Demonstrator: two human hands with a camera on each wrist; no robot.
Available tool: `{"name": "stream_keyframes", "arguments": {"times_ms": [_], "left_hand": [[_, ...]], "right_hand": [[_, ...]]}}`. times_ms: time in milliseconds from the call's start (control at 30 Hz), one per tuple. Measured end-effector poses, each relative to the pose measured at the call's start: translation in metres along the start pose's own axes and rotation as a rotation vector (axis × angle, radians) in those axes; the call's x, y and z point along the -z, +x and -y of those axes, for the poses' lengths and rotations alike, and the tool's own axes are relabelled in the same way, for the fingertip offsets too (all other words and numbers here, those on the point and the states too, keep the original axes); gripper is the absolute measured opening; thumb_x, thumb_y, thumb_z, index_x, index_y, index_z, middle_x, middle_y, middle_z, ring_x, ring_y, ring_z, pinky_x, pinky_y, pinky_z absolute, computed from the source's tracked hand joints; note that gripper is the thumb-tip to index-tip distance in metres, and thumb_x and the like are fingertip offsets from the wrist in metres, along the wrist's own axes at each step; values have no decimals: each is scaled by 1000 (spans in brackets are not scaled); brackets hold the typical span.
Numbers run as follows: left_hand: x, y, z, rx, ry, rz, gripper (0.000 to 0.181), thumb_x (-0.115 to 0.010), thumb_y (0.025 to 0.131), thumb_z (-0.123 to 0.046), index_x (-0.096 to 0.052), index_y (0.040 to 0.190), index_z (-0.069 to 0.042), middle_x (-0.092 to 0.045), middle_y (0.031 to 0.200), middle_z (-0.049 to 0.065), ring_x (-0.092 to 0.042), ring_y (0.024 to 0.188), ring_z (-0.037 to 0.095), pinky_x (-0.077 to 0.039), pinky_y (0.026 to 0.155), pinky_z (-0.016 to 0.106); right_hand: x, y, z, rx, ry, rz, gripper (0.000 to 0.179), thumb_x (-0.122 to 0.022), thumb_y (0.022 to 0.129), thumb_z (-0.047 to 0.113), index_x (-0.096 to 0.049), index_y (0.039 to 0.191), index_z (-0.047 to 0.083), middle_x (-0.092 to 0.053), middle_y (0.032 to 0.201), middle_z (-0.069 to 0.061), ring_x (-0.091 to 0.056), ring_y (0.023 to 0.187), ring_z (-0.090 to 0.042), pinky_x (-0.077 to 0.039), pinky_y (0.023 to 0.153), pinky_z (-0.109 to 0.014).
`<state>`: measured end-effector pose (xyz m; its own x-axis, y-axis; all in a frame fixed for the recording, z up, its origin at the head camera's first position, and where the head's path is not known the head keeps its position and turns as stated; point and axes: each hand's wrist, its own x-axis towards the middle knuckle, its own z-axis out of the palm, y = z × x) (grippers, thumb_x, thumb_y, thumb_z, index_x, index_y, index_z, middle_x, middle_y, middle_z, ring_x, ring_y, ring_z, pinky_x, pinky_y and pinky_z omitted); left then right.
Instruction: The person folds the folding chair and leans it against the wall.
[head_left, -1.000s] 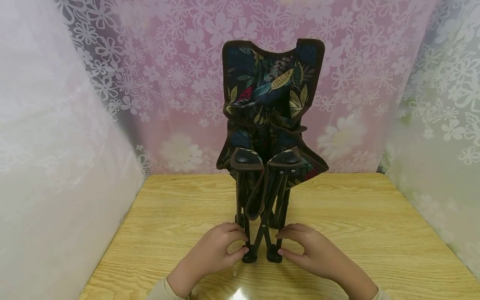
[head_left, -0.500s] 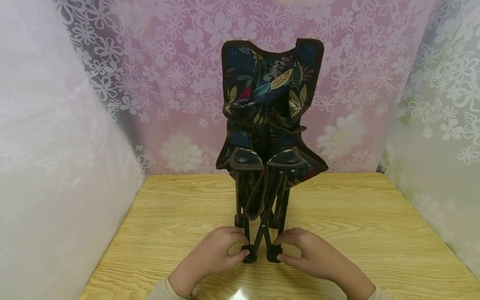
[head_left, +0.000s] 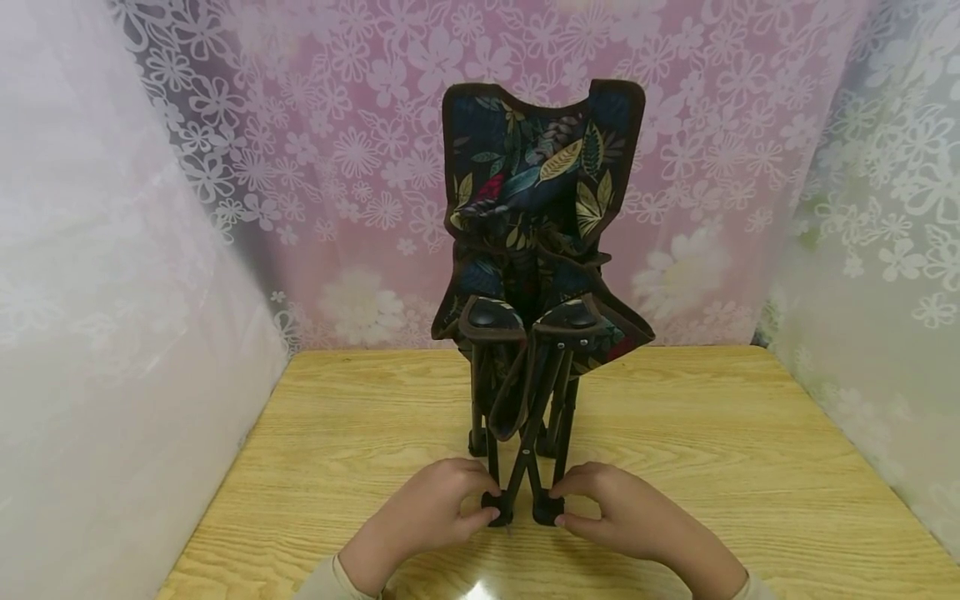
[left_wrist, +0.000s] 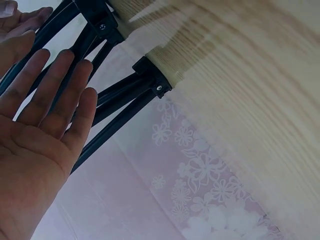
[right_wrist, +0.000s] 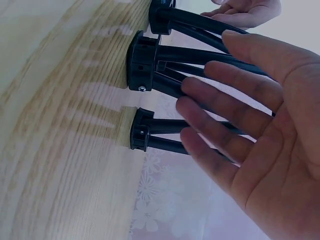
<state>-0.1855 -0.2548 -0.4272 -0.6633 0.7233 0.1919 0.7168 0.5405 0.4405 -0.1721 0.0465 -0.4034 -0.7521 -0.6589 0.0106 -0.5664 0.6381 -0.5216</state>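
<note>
A half-folded camping chair (head_left: 543, 167) stands upright on the wood-grain table, its dark leaf-print fabric edged in brown and bunched between the armrests. Its black legs cross at the front. My left hand (head_left: 438, 508) is at the front left foot (head_left: 496, 508), thumb and forefinger spread beside it. On the other side, my right hand (head_left: 622, 510) is likewise at the front right foot (head_left: 548, 508). In the left wrist view the fingers of the left hand (left_wrist: 42, 145) are nearly straight; those of the right hand (right_wrist: 270, 135) are loosely bent in the right wrist view. Contact with the feet is unclear.
The wooden table (head_left: 360, 417) extends on both sides of the chair. Behind it hangs a pink floral curtain (head_left: 360, 150). Pale sheets (head_left: 90, 333) flank the table left and right.
Both hands have slid slightly down along the front legs to the feet. The chair is nearly unmoved.
</note>
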Motion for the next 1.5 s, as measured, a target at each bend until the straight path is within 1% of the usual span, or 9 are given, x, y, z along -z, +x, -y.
{"name": "stream_keyframes", "arguments": {"times_ms": [167, 367, 533, 767, 933, 1100, 1300, 1500], "left_hand": [[-1, 0, 2, 29, 1, 36, 17, -77, 100, -25, -82, 112, -14, -78, 109, -3, -73, 101, 9, -60, 90, 21], [-3, -1, 1, 72, -5, 69, 19, -78, 99, -26, -81, 114, -14, -77, 114, -5, -71, 105, 4, -60, 91, 21], [-4, -1, 0, 93, 5, 85, 23, -79, 98, -28, -80, 116, -14, -76, 116, -6, -70, 108, 4, -60, 92, 22], [-5, 1, 1, 72, 2, 98, 26, -79, 98, -24, -78, 120, -10, -75, 119, -2, -70, 111, 8, -58, 96, 22], [-7, 2, 1, 54, -2, 106, 27, -78, 98, -23, -77, 121, -9, -74, 120, 0, -70, 111, 10, -57, 96, 20], [-8, 2, 1, 50, 1, 108, 28, -78, 98, -24, -77, 122, -11, -74, 121, -1, -69, 112, 8, -57, 97, 21], [-10, 3, 3, 48, -30, 108, 27, -78, 98, -25, -77, 121, -12, -74, 120, -2, -69, 112, 8, -57, 98, 21], [-13, 5, 5, 42, -12, 112, 27, -79, 97, -27, -78, 119, -13, -75, 116, -3, -69, 107, 6, -57, 94, 19]], "right_hand": [[0, 1, -2, -24, 14, 14, 26, -76, 100, 31, -80, 120, 14, -77, 117, 2, -73, 108, -17, -64, 90, -36], [-2, 1, -5, -55, 51, 41, 30, -75, 100, 32, -79, 123, 13, -76, 119, 0, -73, 109, -19, -64, 89, -39], [-3, 0, -7, -66, 59, 44, 32, -75, 101, 33, -78, 126, 13, -74, 122, -1, -72, 110, -20, -64, 88, -38], [-6, 2, -10, -52, 76, 47, 34, -73, 102, 33, -76, 129, 14, -71, 125, -1, -71, 112, -22, -64, 88, -36], [-9, 4, -11, -57, 74, 60, 34, -74, 101, 33, -76, 129, 14, -71, 125, -1, -71, 111, -20, -63, 87, -34], [-12, 7, -12, -65, 74, 75, 32, -76, 100, 33, -77, 127, 14, -72, 124, 0, -70, 111, -16, -62, 89, -35], [-14, 9, -12, -70, 76, 76, 32, -76, 99, 31, -77, 126, 14, -72, 125, 1, -69, 113, -16, -62, 91, -34], [-16, 11, -13, -71, 75, 90, 34, -78, 98, 33, -77, 125, 13, -73, 124, 0, -70, 111, -16, -61, 89, -31]]}}
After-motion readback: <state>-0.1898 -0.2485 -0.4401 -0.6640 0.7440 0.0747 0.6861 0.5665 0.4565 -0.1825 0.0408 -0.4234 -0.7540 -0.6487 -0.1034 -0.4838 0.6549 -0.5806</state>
